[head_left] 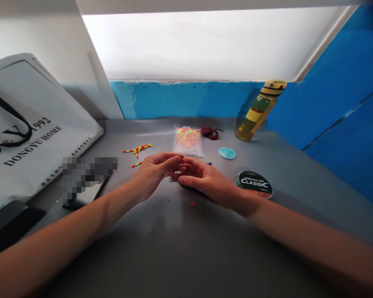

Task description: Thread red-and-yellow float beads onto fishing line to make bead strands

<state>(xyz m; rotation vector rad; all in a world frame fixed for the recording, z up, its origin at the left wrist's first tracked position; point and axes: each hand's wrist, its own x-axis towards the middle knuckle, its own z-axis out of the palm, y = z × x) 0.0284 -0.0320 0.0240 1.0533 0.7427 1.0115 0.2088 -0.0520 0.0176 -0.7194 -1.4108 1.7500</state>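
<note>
Tote bag (34,124): far left of the grip (178,169), white, printed "DONGYU HOME"
Blurred object (88,176): left of the grip, beside the bag
Float beads (137,150): red and yellow, strung, up and left of the grip, with a short piece (136,164) nearer
Bead bag (188,141): clear, just beyond the grip
Cord (210,133): dark red coil, beyond the grip, beside the bead bag
Disc (226,153): pale blue, beyond and right of the grip
Spool (255,184): black, labelled "CLASSIC", right of the grip
Bottle (257,111): yellow, tilted, far beyond and right of the grip
Red bead (192,204): on the table (161,252), just nearer than the grip
Wall (180,99): blue, beyond the table
</note>
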